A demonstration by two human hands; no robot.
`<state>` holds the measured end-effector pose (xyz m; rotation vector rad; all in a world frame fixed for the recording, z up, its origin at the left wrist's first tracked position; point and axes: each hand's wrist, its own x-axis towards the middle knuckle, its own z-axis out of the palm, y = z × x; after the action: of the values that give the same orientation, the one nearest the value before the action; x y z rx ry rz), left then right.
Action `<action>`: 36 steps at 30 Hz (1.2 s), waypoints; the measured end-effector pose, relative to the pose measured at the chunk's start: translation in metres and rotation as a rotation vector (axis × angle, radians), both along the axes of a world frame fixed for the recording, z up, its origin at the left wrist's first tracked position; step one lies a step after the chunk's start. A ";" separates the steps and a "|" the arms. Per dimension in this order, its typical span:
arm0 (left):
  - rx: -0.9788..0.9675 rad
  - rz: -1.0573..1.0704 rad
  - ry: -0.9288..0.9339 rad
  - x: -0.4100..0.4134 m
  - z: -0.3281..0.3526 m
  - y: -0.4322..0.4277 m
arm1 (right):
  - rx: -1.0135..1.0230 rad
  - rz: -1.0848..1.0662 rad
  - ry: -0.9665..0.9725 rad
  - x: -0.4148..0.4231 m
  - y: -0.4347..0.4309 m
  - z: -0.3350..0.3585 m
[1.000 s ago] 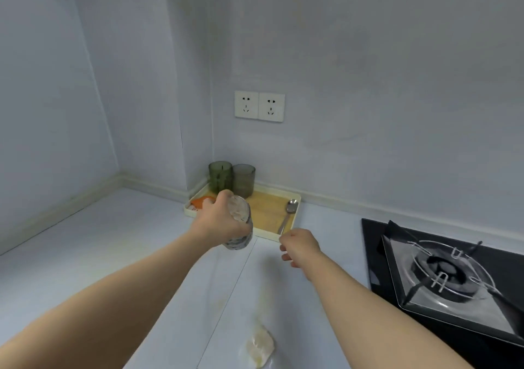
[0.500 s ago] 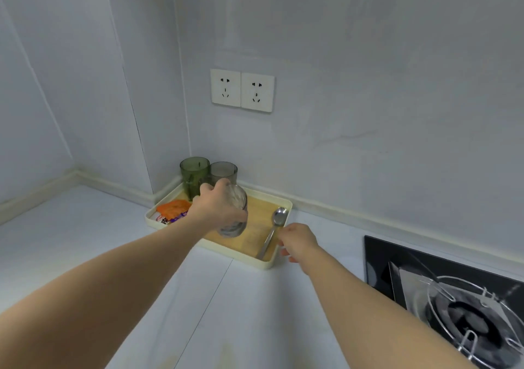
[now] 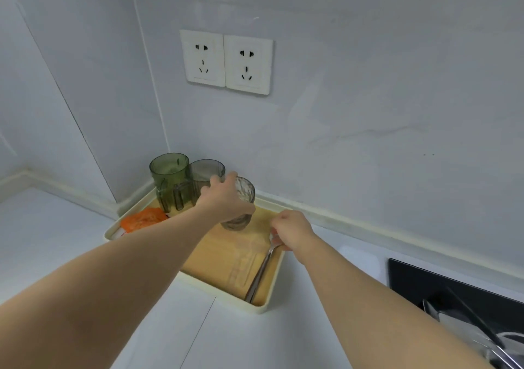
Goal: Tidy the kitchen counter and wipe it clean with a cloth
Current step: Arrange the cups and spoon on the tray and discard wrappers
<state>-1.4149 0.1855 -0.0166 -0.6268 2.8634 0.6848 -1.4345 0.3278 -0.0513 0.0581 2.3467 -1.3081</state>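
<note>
Left hand [image 3: 224, 202] holds glass [image 3: 245, 193] upright; spoon [image 3: 261, 272] handle nearward

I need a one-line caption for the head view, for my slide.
Left hand holds a glass over the tray while the right hand grips the spoon.

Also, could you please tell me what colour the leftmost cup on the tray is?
The cup is translucent olive green, clearest in the head view.

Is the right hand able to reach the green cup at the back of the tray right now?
Probably not easily. The right hand is pinching the spoon, and the left hand with its glass, plus the grey cup, sit between it and the green cup.
</note>
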 end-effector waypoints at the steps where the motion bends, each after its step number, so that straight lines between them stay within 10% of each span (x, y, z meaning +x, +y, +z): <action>1: -0.009 -0.010 0.000 -0.003 -0.001 0.000 | -0.014 -0.001 -0.011 -0.002 0.001 0.000; 36: -0.173 -0.104 0.111 0.063 0.016 0.045 | -0.070 -0.019 0.014 0.056 0.041 0.049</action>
<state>-1.3516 0.2303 -0.0010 -0.4696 3.0562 0.4750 -1.3784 0.3686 -0.0026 0.0496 2.3154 -1.4033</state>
